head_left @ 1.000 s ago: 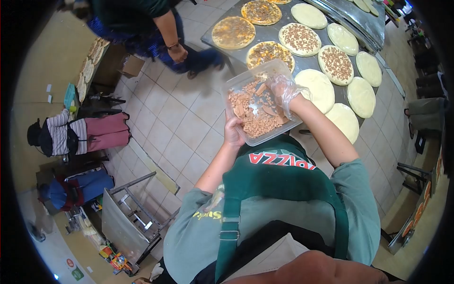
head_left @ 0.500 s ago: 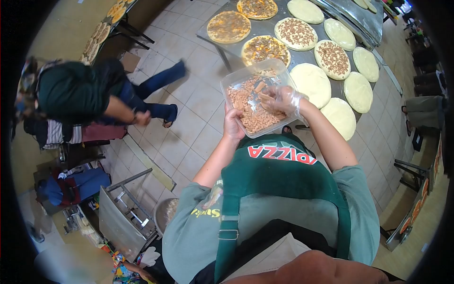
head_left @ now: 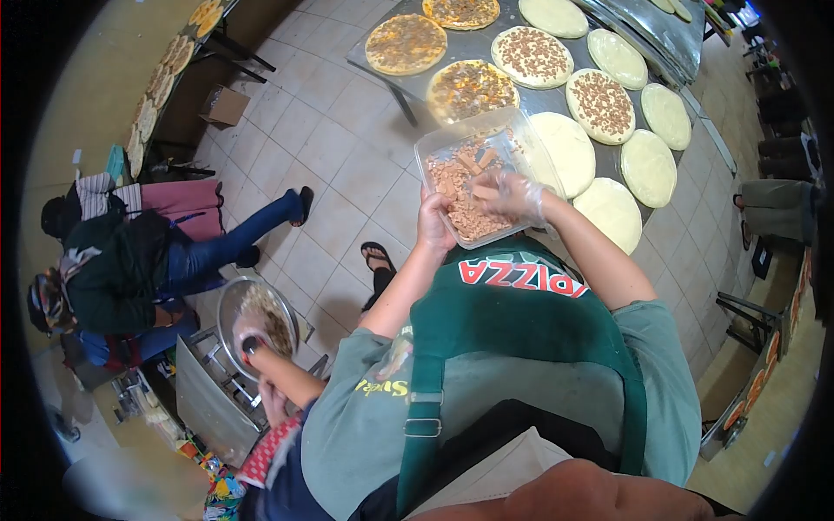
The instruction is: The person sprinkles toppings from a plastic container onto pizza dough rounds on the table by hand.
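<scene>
My left hand [head_left: 435,222] is bare and grips the near left side of a clear plastic container [head_left: 532,158]. Pinkish-brown diced meat [head_left: 460,187] lies inside, heaped toward the left and near side, with a few larger chunks on top. My right hand [head_left: 511,196], in a clear plastic glove, reaches in over the near right rim. Its fingers are curled into the diced meat; their tips are partly hidden. Just beyond the container, a round of dough [head_left: 563,156] lies on the metal table [head_left: 375,59].
Several dough rounds share the table, including one topped with meat bits [head_left: 601,106] and one with orange topping [head_left: 472,91]. At left, a co-worker [head_left: 113,260] bends over. Another person's gloved hand [head_left: 252,330] is in a large metal bowl [head_left: 228,313]. A cardboard box [head_left: 226,106] stands on the floor.
The meat has shifted in the container, and my right hand has moved slightly left and down. The co-worker has stepped back toward the lower left. The bowl and another person's arm have come into view.
</scene>
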A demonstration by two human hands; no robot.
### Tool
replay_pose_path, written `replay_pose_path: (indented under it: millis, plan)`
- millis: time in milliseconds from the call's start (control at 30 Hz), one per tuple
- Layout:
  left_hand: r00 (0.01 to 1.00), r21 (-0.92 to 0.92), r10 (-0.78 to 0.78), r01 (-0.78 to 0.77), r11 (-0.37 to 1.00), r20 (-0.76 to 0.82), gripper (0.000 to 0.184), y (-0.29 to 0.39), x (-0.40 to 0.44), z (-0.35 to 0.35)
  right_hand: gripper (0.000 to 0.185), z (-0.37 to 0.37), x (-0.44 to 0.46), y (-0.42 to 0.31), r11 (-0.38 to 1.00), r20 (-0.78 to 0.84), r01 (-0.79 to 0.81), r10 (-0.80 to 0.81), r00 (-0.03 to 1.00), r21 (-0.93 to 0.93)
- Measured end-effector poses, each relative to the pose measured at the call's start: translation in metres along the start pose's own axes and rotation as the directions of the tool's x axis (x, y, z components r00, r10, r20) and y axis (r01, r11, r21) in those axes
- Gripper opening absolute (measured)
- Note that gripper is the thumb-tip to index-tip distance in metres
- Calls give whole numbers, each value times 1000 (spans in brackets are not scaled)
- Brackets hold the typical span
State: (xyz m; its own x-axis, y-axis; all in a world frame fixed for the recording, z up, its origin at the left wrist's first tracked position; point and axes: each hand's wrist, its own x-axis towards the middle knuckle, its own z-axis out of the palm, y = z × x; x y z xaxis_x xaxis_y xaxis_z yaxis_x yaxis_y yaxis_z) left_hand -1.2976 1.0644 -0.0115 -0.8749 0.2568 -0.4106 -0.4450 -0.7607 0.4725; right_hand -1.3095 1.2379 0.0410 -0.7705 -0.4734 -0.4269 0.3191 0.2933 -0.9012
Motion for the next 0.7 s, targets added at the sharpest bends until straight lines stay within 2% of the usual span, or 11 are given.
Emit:
replay_pose_path:
  millis: [33,67,133,167,200,267,500,567,600,667,700]
  plan:
    - [998,-30,-60,60,998,-14,67,-4,3,-2,21,-2,0,-8,968,-111,-48,78,991,245]
    - [998,-31,-60,60,998,-16,67,-7,5,-1,21,-10,2,-6,968,-110,-50,79,991,245]
    - [998,8,-40,41,999,-39,68,-10,8,0,34,-35,11,-3,922,-325,-47,-87,942,-385]
    - [998,9,-40,40,999,-39,68,-9,7,5,30,-44,7,-15,633,-245,-173,-27,969,-755]
    - [1000,-11,-18,18,1000,15,68,-8,7,9,30,-45,4,-12,634,-245,-172,-28,969,-754]
    - [998,-32,9,-7,999,68,68,-3,3,17,27,-42,-6,-5,376,-78,-77,13,997,-923]
    - [977,37,201,-204,978,73,69,-8,-3,47,43,-4,0,21,742,76,27,33,997,-669]
    - [979,49,198,-201,978,54,69,-11,0,44,59,10,6,30,785,-44,310,-393,919,-537]
    - [984,65,174,-177,982,48,69,-11,2,43,59,10,5,26,784,-47,309,-394,918,-538]
    - [988,79,149,-152,985,42,69,-13,2,44,61,4,-2,13,961,1,159,-163,987,-227]
    - [990,78,137,-140,987,41,69,-13,0,47,61,0,-6,3,960,-3,160,-165,986,-230]
